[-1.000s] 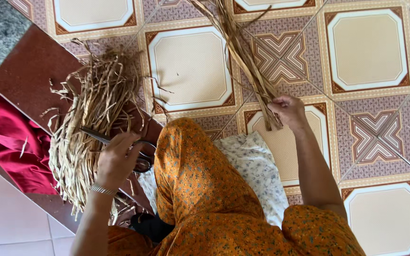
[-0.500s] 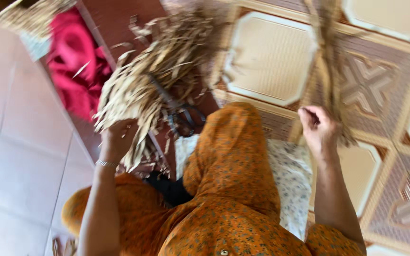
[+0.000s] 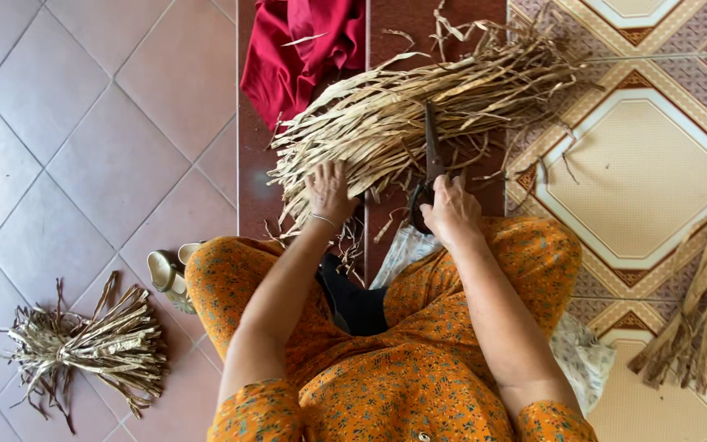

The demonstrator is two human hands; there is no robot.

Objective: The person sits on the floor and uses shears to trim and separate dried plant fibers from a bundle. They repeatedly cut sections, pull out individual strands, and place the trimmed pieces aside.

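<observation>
so the big heap of dried leaf strips (image 3: 419, 106) lies across a dark red-brown step (image 3: 251, 188) straight ahead of the person, strips fanning out to the right till the tips hang over the patterned tiles (image 3: 648, 164). a red cloth (image 3: 296, 41) sits at the far edge of the step, touching the top of the heap. left of the step it's plain pinkish tiles (image 3: 83, 147) with lots of bare floor, only a small tied bundle of strips (image 3: 92, 348) lying well apart at lower left and a pale sandal (image 3: 165, 274) just beside the left knee. over at the right edge another bunch of long dried leaves (image 3: 705, 295) lies on the patterned floor, near the right knee but not touching.

left hand (image 3: 329, 190) is pressed down on the near end of the heap, fingers curled loosely into the strips, more holding them flat than clenching. right hand (image 3: 449, 211) is closed round the handles of dark scissors (image 3: 431, 155), blades pointing away into the heap. can't tell how far the blades are apart.
</observation>
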